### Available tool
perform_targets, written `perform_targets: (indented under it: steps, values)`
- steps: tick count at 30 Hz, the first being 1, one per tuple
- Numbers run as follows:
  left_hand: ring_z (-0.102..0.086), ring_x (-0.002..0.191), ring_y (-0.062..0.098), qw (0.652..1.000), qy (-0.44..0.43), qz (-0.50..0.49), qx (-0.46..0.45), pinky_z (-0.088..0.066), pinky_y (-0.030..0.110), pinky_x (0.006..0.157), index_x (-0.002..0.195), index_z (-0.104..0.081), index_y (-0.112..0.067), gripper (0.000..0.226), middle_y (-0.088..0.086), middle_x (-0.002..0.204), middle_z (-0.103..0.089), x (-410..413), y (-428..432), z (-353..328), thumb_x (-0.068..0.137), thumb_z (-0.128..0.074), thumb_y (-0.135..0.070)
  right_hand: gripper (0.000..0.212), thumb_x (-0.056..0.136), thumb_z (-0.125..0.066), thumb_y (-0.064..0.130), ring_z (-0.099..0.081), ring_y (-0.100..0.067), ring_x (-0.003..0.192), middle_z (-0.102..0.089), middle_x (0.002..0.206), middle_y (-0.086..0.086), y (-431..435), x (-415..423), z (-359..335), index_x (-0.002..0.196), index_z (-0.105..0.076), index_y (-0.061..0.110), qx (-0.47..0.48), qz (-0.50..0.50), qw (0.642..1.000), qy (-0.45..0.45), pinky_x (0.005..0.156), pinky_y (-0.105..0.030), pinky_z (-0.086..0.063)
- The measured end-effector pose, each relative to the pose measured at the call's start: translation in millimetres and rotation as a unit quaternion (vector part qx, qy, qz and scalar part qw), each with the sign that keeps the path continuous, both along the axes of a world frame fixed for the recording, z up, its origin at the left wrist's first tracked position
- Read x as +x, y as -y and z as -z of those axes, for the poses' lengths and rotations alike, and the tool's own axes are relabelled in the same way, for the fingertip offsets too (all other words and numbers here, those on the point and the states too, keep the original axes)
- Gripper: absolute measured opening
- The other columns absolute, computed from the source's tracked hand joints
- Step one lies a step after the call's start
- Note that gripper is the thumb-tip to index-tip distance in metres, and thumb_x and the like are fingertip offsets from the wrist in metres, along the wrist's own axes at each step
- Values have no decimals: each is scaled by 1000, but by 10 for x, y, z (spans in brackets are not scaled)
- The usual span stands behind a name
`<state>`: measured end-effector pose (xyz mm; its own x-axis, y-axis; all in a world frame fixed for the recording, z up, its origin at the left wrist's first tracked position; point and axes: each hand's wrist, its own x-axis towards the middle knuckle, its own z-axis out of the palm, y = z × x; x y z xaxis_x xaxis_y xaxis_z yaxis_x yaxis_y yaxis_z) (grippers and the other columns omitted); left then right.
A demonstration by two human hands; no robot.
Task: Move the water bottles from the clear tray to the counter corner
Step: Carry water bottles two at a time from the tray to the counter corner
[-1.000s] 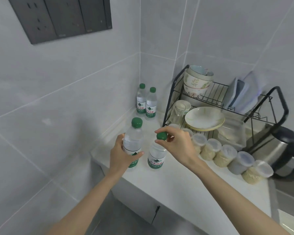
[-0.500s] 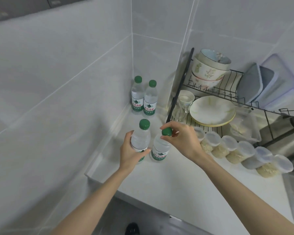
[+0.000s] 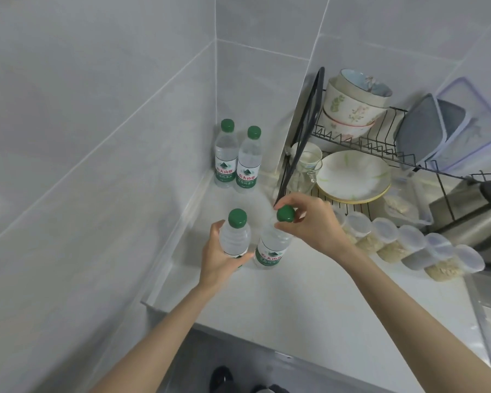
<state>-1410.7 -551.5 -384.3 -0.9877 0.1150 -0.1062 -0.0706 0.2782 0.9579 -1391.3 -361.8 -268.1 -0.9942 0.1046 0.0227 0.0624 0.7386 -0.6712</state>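
Where the white stone counter [image 3: 309, 307] meets the grey tiled walls [image 3: 97, 137], two clear plastic water bottles with green caps and green-and-white labels [image 3: 236, 163] stand upright, touching each other, tucked into the corner. Bare counter lies between that pair and the hands; the counter's left edge runs along the wall, its front edge falls away below the forearms. To the right, a black wire dish rack [image 3: 352, 143] with bowls and a plate hems the corner in, and a row of lidded clear tubs [image 3: 403, 245] lines the counter beside it.

Left hand [image 3: 220, 259]: wrapped round the lower body of a third green-capped clear bottle [image 3: 236, 236], fingers curled closed on it, thumb across the front. Bottle upright, cap up, long axis vertical; whether its base touches the counter I cannot tell.

Right hand [image 3: 309, 225]: pinching the green cap of a fourth bottle [image 3: 271, 248], thumb and fingertips closed on the cap from above. This bottle leans slightly, cap tilted toward the rack, base near the counter. The two held bottles sit just beside each other, well short of the corner pair.
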Motion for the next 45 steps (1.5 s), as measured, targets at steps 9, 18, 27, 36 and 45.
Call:
perform_targets:
  steps: [9,18,27,36,45]
  values:
    - [-54,113,-1,998,-21,57,26,-45,16,87,119,-41,-48,83,-23,118,-57,47,137,-169,56,-89,-24,38,76,-77,26,-58,-11,73,-65,101,6,24,123,139,110,-62,28,18,23,998,-48,70,-22,-50]
    - [-57,102,4,963,-177,125,-160,-47,22,86,130,-50,-32,59,-16,121,-52,-126,272,-836,77,-75,-36,38,82,-72,31,-51,-11,70,-48,100,5,-9,75,112,113,-61,13,77,-11,997,-16,63,-16,-35]
    - [-59,84,18,919,-168,184,-307,-48,33,81,99,-66,-18,30,-1,93,-62,-265,200,-1067,75,-76,-35,38,85,-70,28,-48,-15,76,-46,97,1,-85,-145,39,115,-60,7,87,-52,995,-6,69,-17,-32]
    - [-51,73,12,915,-195,140,-323,-31,12,61,89,-67,-19,21,-9,77,-54,-402,288,-1125,74,-76,-32,36,82,-72,26,-56,-24,87,-56,105,-9,-80,-711,-154,112,-61,7,113,-55,992,-20,78,-28,-42]
    - [-59,79,21,916,-200,136,-321,-47,33,73,85,-66,-20,16,-3,81,-60,-803,314,-1198,74,-76,-26,32,88,-66,22,-58,-38,99,-55,110,-19,59,-1355,-354,106,-56,-3,233,-44,971,29,79,-38,-45]
